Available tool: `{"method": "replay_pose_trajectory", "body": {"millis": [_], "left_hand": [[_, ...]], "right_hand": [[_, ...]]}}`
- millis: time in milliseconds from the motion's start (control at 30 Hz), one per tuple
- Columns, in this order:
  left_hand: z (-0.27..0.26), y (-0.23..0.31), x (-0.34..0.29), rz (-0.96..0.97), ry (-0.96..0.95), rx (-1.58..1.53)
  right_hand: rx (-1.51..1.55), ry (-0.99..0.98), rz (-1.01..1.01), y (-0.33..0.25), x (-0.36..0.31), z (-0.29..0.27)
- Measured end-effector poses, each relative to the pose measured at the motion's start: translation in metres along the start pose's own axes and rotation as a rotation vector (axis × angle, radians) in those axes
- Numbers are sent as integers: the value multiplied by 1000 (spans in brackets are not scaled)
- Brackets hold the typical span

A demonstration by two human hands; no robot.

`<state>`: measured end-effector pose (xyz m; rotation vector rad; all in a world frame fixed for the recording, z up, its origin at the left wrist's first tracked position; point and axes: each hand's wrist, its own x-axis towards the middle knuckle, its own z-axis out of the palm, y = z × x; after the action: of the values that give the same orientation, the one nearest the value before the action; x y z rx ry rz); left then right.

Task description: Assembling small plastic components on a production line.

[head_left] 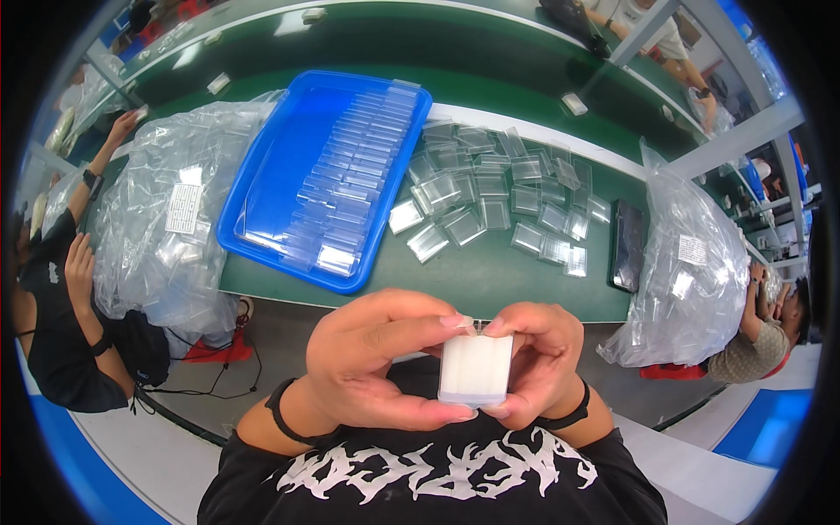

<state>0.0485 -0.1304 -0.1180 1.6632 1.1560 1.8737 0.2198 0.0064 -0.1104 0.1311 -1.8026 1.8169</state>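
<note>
Close in front of my chest, a small clear plastic box [474, 369] with white contents is held between both hands. My left hand [372, 359] pinches its left side, thumb at the top edge and a finger under the lower corner. Gripping the right side, my right hand [544, 360] has its thumb near the top and a fingertip at the bottom. Beyond them, on the green table, a blue tray [302, 131] carries a long overlapping row of clear plastic pieces [354, 162]. Many loose clear plastic cases [464, 229] lie scattered right of the tray.
Large clear bags stand at the left [144, 236] and right [691, 210]. A black flat device [626, 245] lies by the right bag. Behind runs a green conveyor belt [490, 52] with small white boxes [573, 104]. Other people work on both sides and across the belt.
</note>
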Motion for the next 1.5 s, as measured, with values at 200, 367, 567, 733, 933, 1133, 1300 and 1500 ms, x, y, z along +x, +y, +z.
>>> {"method": "replay_pose_trajectory", "body": {"millis": [200, 367, 567, 733, 933, 1133, 1300, 1500], "left_hand": [[2, 4, 0, -27, 42, 24], [2, 6, -3, -49, 50, 46], [5, 2, -2, -65, 80, -66], [7, 2, 1, -38, 70, -62], [11, -6, -7, -185, 119, -179], [10, -16, -9, -325, 41, -139], [9, -15, -3, -371, -16, 145], [15, -17, -7, -387, 57, 251]], "right_hand": [[10, 45, 28, -3, 0, 3], [245, 85, 165, 1, -4, 7], [291, 89, 139, 10, -7, 7], [227, 69, 86, 10, -7, 6], [280, 101, 142, 12, -12, 4], [336, 261, 533, 7, -20, -21], [144, 346, 839, 8, -18, -84], [167, 640, 465, 5, 30, -133]]}}
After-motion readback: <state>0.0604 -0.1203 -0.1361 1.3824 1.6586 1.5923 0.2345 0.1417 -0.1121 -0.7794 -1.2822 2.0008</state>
